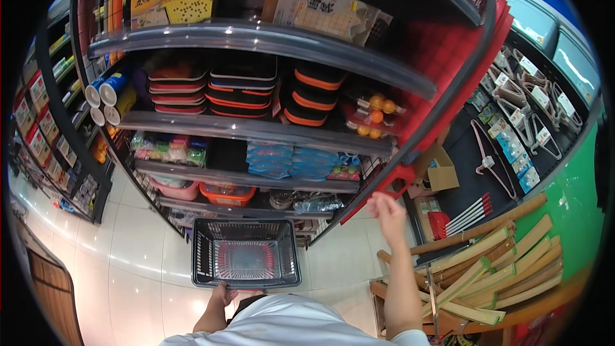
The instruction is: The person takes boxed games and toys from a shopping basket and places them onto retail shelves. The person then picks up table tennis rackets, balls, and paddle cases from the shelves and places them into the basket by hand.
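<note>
A dark plastic shopping basket [200, 253] hangs in front of my body, with nothing visible inside. My left hand [223, 295] is closed on its near rim, though the fingertips are partly hidden. Out to the right, my right hand [387, 210] is raised with its fingers curled, and no object shows in it. It is nearest a red plastic piece [398, 181] at the end of the shelf unit. Stacked black cases with orange edges [311, 99] and packs of orange balls [377, 115] sit on the shelf ahead.
Boxed board games [174, 1] stand on the upper shelf; blue packets [269, 159] and an orange tub [227, 195] sit lower. At right are wooden slats [493, 282], a cardboard box [442, 170] and hangers [490, 160]. Pale tiles [131, 243] cover the floor.
</note>
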`<state>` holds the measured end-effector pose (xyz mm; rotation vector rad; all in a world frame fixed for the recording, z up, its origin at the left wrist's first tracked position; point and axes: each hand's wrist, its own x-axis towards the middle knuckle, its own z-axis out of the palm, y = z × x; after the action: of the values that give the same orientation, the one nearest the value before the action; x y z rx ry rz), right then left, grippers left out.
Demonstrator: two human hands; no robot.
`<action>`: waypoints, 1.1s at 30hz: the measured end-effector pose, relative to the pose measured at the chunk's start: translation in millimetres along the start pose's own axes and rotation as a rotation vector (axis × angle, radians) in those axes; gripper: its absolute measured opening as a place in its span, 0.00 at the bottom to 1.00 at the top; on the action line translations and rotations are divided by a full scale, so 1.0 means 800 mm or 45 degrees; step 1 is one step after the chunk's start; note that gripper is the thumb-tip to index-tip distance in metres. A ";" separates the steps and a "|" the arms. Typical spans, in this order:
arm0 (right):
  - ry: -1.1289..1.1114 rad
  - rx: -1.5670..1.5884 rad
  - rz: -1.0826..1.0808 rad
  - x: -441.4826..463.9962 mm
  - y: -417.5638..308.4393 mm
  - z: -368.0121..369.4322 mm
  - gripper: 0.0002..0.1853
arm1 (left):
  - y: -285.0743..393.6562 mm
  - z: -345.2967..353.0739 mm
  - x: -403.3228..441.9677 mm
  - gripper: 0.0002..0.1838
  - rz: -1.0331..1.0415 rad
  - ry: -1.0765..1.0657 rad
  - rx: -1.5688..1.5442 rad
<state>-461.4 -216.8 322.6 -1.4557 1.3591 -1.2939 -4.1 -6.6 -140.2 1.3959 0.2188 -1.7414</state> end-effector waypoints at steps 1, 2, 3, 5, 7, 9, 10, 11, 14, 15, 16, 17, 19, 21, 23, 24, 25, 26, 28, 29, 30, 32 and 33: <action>0.047 0.019 -0.059 0.016 -0.035 0.004 0.20 | 0.000 -0.006 0.002 0.19 -0.025 -0.053 -0.040; 0.083 0.077 -0.043 0.035 -0.056 0.006 0.21 | 0.001 -0.008 0.007 0.19 -0.050 -0.109 -0.082; 0.116 0.136 -0.029 0.053 -0.076 0.007 0.23 | 0.006 -0.004 -0.004 0.20 -0.082 -0.056 -0.047; 0.159 0.231 -0.008 0.087 -0.108 0.008 0.26 | 0.013 -0.011 -0.016 0.24 -0.151 -0.007 0.069; 0.173 0.306 0.006 0.122 -0.126 0.008 0.31 | 0.022 -0.020 -0.016 0.27 -0.212 0.022 0.249; 0.197 0.425 0.075 0.156 -0.140 0.008 0.34 | 0.030 -0.023 -0.035 0.28 -0.187 0.044 0.476; 0.203 0.486 0.113 0.172 -0.141 0.007 0.36 | 0.033 -0.022 -0.044 0.28 -0.136 0.048 0.564; 0.169 0.538 0.124 0.193 -0.135 0.002 0.38 | 0.036 -0.022 -0.053 0.28 -0.084 0.054 0.648; 0.158 0.640 0.175 0.239 -0.123 -0.005 0.40 | 0.034 -0.013 -0.081 0.26 0.071 0.099 0.675; 0.119 0.669 0.136 0.248 -0.120 -0.006 0.41 | 0.033 -0.006 -0.092 0.25 0.091 0.116 0.667; 0.100 0.692 0.158 0.258 -0.116 -0.006 0.40 | 0.031 0.001 -0.102 0.24 0.110 0.134 0.662; 0.084 0.714 0.177 0.269 -0.112 -0.008 0.40 | 0.023 0.008 -0.106 0.22 0.132 0.193 0.605; 0.049 0.759 0.212 0.282 -0.115 -0.012 0.34 | 0.003 0.024 -0.105 0.22 0.197 0.224 0.574; 0.031 0.765 0.225 0.292 -0.112 -0.017 0.31 | -0.013 0.042 -0.107 0.22 0.245 0.220 0.579; 0.009 0.778 0.260 0.296 -0.112 -0.019 0.25 | -0.026 0.079 -0.120 0.21 0.303 0.183 0.621; -0.010 0.772 0.257 0.299 -0.111 -0.022 0.24 | -0.031 0.098 -0.127 0.20 0.332 0.168 0.642; -0.028 0.766 0.257 0.302 -0.108 -0.024 0.23 | -0.036 0.114 -0.125 0.20 0.340 0.140 0.682; -0.047 0.759 0.258 0.304 -0.106 -0.025 0.23 | -0.042 0.129 -0.123 0.20 0.346 0.111 0.721; -0.043 0.793 0.288 0.302 -0.109 -0.025 0.24 | -0.047 0.174 -0.144 0.22 0.411 0.080 0.803; -0.043 0.807 0.319 0.305 -0.111 -0.026 0.24 | -0.050 0.192 -0.152 0.23 0.440 0.088 0.835; -0.040 0.820 0.346 0.308 -0.113 -0.028 0.25 | -0.057 0.206 -0.155 0.23 0.484 0.108 0.821; -0.063 0.813 0.326 0.328 -0.100 -0.027 0.22 | -0.055 0.245 -0.191 0.23 0.477 0.024 0.837; -0.041 0.800 0.314 0.327 -0.104 -0.024 0.22 | -0.060 0.253 -0.194 0.23 0.477 -0.005 0.861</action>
<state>-480.5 -458.3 453.4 -0.8471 0.9464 -1.3598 -182.3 -22.0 48.1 1.7577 -0.6553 -1.5536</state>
